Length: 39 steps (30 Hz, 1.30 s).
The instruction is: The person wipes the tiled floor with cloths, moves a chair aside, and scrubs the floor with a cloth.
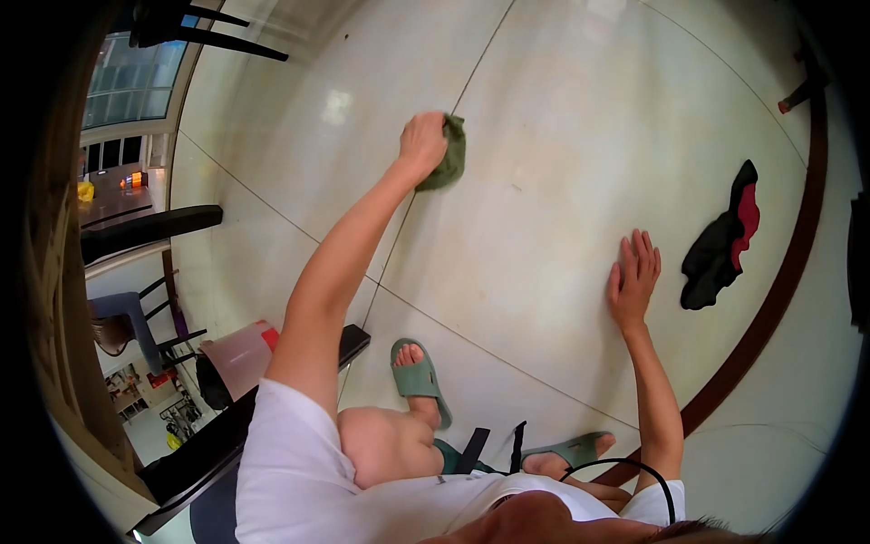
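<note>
My left hand [422, 145] is stretched out over the pale tiled floor [535, 236], its fingers closed on a dark green cloth [448, 161] that rests against the tiles. The cloth's edge bulges out beyond my fingers. Flat on the floor at the right, my right hand [637, 283] lies open with nothing in it. A crumpled black and red cloth item [718, 247] lies just to the right of that hand, apart from it. I cannot make out what kind of item it is.
My feet are in green slide sandals [419, 381]. Brown skirting [770, 317] runs along the wall at right. Dark furniture legs [227, 38] reach in at top left, with a black one [154, 231] lower. A pink bin [240, 358] stands near my left arm.
</note>
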Tool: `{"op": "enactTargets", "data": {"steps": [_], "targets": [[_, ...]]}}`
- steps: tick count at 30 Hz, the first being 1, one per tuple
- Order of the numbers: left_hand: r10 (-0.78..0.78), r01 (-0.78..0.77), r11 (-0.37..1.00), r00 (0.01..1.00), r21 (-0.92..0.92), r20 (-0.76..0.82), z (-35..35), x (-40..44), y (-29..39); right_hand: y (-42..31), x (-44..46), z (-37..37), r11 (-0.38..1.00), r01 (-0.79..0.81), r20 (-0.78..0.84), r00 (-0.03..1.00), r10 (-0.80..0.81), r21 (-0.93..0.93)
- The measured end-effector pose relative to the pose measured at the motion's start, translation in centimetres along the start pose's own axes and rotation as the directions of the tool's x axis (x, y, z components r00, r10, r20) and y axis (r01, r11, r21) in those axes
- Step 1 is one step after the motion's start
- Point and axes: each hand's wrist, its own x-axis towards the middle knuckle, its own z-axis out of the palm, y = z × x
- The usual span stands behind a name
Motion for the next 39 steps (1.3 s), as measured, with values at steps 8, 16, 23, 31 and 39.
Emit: {"op": "enactTargets", "data": {"steps": [8,16,23,31,39], "targets": [[-0.070,0.072,0.997,0.993,-0.016,0.099,-0.6,-5.6,-2.7,0.4,-0.1,0.3,1.000,-0.019,0.010,1.000,0.019,-0.014],[-0.037,0.037,0.999,0.999,-0.003,0.011,0.2,3.7,1.4,0.4,0.1,0.8,0.999,-0.025,-0.023,0.999,0.024,-0.020],[0.014,-0.015,0.998,1.000,-0.060,-0.016,0.7,7.5,2.3,3.7,12.6,2.4,0.961,-0.097,-0.111,0.991,0.070,-0.260],[0.238,-0.220,0.958,0.968,-0.184,0.085,-1.3,6.2,-0.1,3.7,13.0,2.1,0.960,-0.133,-0.067,0.991,0.120,-0.247],[0.265,-0.237,0.953,0.954,-0.191,0.141,-2.7,5.6,-0.6,3.6,13.3,2.0,0.959,-0.137,-0.063,0.990,0.125,-0.250]]}}
